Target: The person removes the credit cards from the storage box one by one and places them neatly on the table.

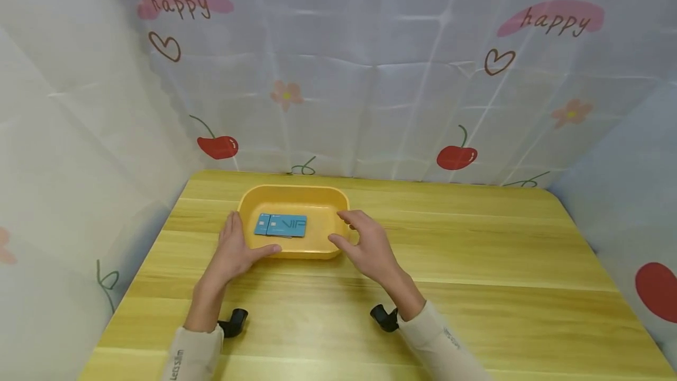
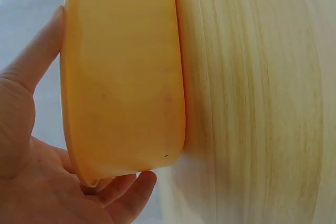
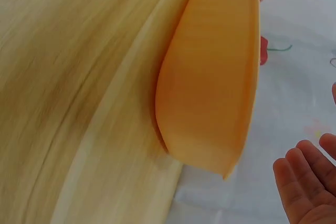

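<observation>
A yellow plastic basin (image 1: 312, 246) stands on the wooden table. Blue cards (image 1: 287, 225), the largest marked "VIP", lie overlapping on its floor, left of centre; how many are stacked cannot be told. At the basin's left end, my left hand (image 1: 235, 251) grips the corner. Its thumb lies on the front rim, and the left wrist view has its fingers (image 2: 134, 195) around the end wall. My right hand (image 1: 370, 246) hovers by the right end, thumb and fingers spread. In the right wrist view those fingers (image 3: 304, 177) are apart from the basin wall and hold nothing.
The wooden table (image 1: 476, 263) extends to the right of the basin and in front of it. A pale printed curtain (image 1: 370, 87) rises behind the table's back edge, with more sheeting at both sides. Black wrist mounts (image 1: 234, 323) hang near both sleeves.
</observation>
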Demonstrator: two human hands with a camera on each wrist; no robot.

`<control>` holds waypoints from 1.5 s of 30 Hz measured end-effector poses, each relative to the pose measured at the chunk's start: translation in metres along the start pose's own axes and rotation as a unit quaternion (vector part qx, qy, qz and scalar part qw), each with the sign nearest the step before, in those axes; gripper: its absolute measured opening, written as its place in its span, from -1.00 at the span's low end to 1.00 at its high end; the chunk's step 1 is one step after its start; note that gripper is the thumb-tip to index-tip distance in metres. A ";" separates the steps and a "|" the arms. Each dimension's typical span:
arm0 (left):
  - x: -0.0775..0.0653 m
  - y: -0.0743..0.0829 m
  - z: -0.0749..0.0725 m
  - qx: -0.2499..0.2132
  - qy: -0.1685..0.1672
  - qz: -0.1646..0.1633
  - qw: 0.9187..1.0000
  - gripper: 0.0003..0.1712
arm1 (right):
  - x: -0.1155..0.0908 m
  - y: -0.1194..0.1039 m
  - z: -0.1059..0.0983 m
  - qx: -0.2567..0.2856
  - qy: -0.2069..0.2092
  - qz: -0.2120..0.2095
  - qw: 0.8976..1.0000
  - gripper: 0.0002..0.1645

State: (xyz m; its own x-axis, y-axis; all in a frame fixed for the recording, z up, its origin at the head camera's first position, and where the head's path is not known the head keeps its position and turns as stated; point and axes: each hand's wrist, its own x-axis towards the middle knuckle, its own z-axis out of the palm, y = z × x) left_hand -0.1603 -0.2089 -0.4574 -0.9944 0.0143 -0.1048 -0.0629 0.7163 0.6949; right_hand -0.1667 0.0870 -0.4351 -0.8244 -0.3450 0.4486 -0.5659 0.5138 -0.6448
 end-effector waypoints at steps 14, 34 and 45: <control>0.001 -0.003 0.004 -0.049 0.017 0.005 0.999 0.54 | 0.025 -0.006 0.029 0.037 -0.020 0.005 0.999 -0.46; -0.001 -0.005 0.005 -0.076 0.009 0.002 0.997 0.55 | 0.050 -0.015 0.067 0.014 -0.081 0.040 0.996 -0.48; 0.000 -0.007 0.007 -0.076 0.011 0.005 0.997 0.53 | 0.066 -0.014 0.086 0.014 -0.134 0.081 0.988 -0.43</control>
State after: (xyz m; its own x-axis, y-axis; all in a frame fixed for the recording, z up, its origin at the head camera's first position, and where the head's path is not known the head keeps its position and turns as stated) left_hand -0.1594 -0.2094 -0.4670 -0.9965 0.0049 -0.0834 -0.0637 0.6015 0.7963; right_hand -0.2140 -0.0104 -0.4496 -0.8744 -0.4578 0.1608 -0.4234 0.5580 -0.7137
